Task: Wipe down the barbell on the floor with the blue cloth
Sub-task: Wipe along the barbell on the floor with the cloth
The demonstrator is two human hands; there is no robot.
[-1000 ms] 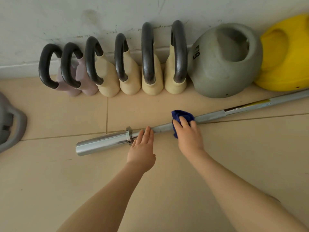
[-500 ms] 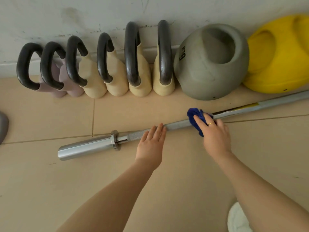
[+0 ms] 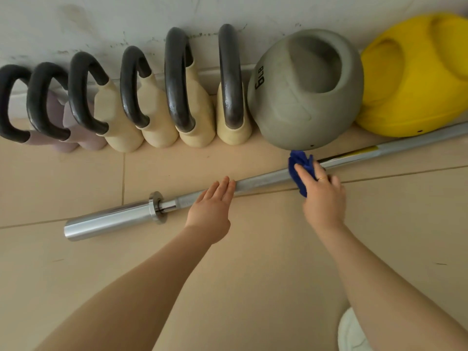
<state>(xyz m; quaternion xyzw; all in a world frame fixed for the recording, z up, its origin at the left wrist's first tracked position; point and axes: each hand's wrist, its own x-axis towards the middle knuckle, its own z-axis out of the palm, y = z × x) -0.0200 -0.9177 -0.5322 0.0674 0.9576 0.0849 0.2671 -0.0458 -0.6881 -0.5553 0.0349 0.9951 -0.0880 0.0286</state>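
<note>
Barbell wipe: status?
Left hand flat on barbell. Right hand presses blue cloth on shaft. Grey kettlebell sits close behind cloth.

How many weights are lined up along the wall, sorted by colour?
Lilac kettlebells: 2
Cream kettlebells: 4
Grey kettlebell: 1
Yellow kettlebell: 1
Total: 8

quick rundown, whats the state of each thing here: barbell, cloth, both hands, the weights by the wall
barbell: lying flat on the tiled floor, no plates on it
blue cloth: bunched, pressed on the barbell shaft
right hand: gripping the cloth
left hand: open, flat, fingertips on the shaft
small kettlebells: lined up along the wall
grey kettlebell: tipped over
yellow kettlebell: tipped over
</note>
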